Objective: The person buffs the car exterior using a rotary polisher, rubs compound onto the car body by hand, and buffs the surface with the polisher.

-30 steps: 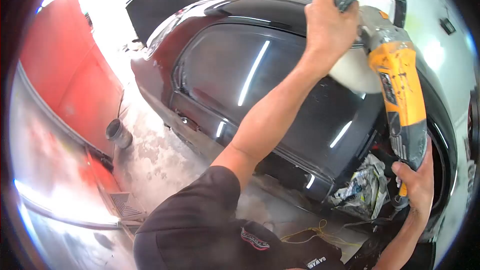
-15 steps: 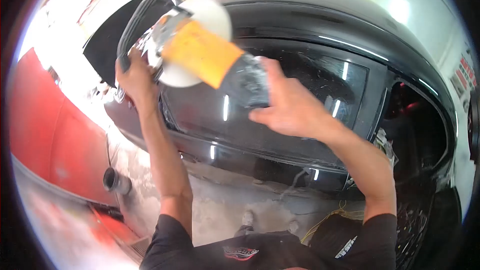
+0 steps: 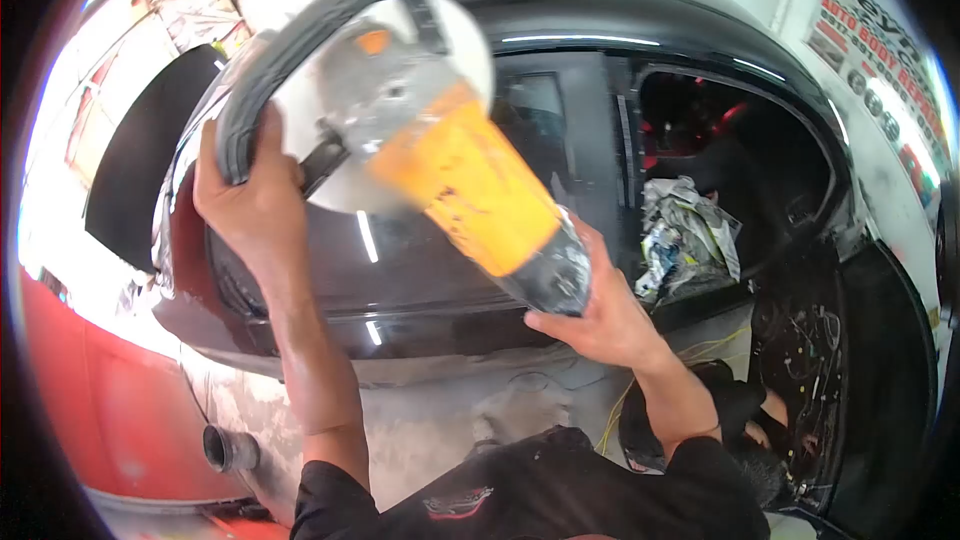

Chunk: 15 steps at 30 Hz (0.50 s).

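Holding polisher [image 3: 470, 185]: my left hand [image 3: 255, 210] on handle [image 3: 300, 32], right hand [image 3: 615, 315] on rear | polisher before car [image 3: 450, 290] | banner [image 3: 875, 55] beyond car reads "AUTO BODY"

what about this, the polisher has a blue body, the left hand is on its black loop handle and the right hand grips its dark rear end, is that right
Not quite: the body of the polisher is yellow-orange, not blue, as the head view shows. The left hand is on its black loop handle, and the right hand grips its dark rear end.
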Tool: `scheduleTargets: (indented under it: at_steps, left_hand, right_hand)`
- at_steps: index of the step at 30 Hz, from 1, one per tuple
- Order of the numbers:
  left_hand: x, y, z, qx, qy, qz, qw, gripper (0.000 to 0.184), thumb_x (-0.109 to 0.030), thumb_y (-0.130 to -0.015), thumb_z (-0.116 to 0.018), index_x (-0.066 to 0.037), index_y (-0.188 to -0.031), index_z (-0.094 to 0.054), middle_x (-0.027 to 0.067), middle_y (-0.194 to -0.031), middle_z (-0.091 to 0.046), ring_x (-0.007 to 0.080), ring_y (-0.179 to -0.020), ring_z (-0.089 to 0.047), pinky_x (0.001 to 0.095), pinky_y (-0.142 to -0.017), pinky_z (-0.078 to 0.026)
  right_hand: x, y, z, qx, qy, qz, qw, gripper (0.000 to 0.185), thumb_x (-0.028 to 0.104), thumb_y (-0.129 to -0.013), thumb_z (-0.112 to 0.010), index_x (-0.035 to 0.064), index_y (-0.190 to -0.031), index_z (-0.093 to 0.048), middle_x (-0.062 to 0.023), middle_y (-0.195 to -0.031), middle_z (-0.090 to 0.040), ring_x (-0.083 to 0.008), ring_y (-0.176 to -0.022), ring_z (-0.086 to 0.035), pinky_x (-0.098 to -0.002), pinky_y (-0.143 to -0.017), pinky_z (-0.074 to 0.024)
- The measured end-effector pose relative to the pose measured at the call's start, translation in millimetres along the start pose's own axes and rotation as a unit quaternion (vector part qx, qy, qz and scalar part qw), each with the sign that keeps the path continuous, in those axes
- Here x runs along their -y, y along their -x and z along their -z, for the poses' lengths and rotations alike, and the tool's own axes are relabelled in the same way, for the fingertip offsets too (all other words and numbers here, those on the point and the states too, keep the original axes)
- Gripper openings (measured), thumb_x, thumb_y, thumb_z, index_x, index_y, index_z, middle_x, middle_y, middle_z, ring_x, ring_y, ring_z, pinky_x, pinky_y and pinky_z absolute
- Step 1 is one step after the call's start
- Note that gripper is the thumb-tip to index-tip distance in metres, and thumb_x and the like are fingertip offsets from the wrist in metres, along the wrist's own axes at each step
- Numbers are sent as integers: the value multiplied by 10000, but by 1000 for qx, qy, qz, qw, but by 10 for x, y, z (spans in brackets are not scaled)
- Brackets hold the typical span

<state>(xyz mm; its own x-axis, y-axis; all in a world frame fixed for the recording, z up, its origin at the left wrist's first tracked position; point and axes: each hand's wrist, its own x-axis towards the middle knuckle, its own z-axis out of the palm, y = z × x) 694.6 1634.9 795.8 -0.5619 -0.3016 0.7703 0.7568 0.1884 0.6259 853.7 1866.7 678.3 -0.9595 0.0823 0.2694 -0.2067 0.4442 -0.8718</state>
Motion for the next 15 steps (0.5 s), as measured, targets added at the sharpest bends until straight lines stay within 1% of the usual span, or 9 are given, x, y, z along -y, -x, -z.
scheduleTargets:
  at_steps: [2,4,5,6,7,8,10,11,15]
  left_hand:
    - [-182,161,-473,64,-21,-76,995,182,43,-850,-708,42,-1028,-670,33,-862,-674,88,-739,-597,252,-654,-491]
    - [-397,384,-1017,118,32,-133,984,310,51,-775,-729,8,-1076,-668,119,-983,-734,145,-914,-695,299,-798,-531]
    - [-562,516,-1294,124,46,-195,972,305,38,-753,-730,-3,-1046,-658,187,-971,-733,224,-910,-737,339,-765,-548]
    - [-701,626,-1507,213,38,-120,969,335,11,-798,-759,7,-1124,-681,112,-1023,-727,156,-868,-661,313,-801,-538]
    - [-734,709,-1788,241,82,-124,959,313,-2,-774,-771,-10,-1073,-679,122,-945,-738,141,-844,-682,329,-749,-546]
    - [-833,783,-2008,302,95,-75,946,276,-42,-766,-785,0,-1006,-656,172,-840,-717,217,-795,-728,363,-676,-546]
    - [-865,951,-2518,246,115,-167,948,276,-114,-721,-790,-8,-879,-591,237,-723,-627,428,-692,-660,447,-596,-515]
    - [-918,995,-2648,247,160,-159,942,274,-123,-706,-785,-5,-841,-578,227,-677,-611,434,-676,-651,463,-604,-509]
    - [-1037,915,-2628,240,193,-110,945,223,-92,-719,-772,21,-870,-653,231,-695,-647,412,-700,-684,437,-635,-531]
  right_hand:
    - [-303,300,197,-75,-99,13,992,1030,44,-753,-830,27,-1551,-178,-224,-1338,-568,-318,-1275,-559,-409,-1050,-455]
    - [-554,596,403,-145,-167,-16,975,1047,12,-722,-857,34,-1543,-208,-168,-1369,-526,-246,-1290,-512,-400,-1067,-431]
    - [-644,734,514,-178,-184,-53,965,1053,-1,-704,-874,38,-1535,-229,-135,-1380,-502,-211,-1291,-482,-391,-1079,-415]
    - [-700,830,606,-227,-180,-47,956,1002,28,-699,-890,35,-1496,-281,-124,-1333,-524,-212,-1229,-520,-378,-1056,-424]
    - [-838,940,730,-250,-127,-53,958,952,27,-704,-888,35,-1462,-313,-104,-1281,-544,-203,-1160,-549,-364,-1013,-449]
    - [-819,1015,821,-276,-163,-65,945,911,-18,-709,-858,43,-1448,-328,-91,-1259,-551,-192,-1121,-561,-355,-979,-464]
    - [-835,1119,995,-339,-154,-129,919,857,-102,-704,-778,48,-1435,-357,-84,-1226,-565,-171,-1051,-575,-322,-895,-494]
    - [-826,1145,1087,-340,-150,-145,917,865,-102,-723,-764,48,-1463,-340,-87,-1187,-579,-162,-975,-592,-296,-805,-517]
    - [-647,1183,1232,-338,-125,-149,921,915,-117,-751,-729,55,-1530,-280,-89,-1149,-583,-147,-860,-589,-274,-688,-522]
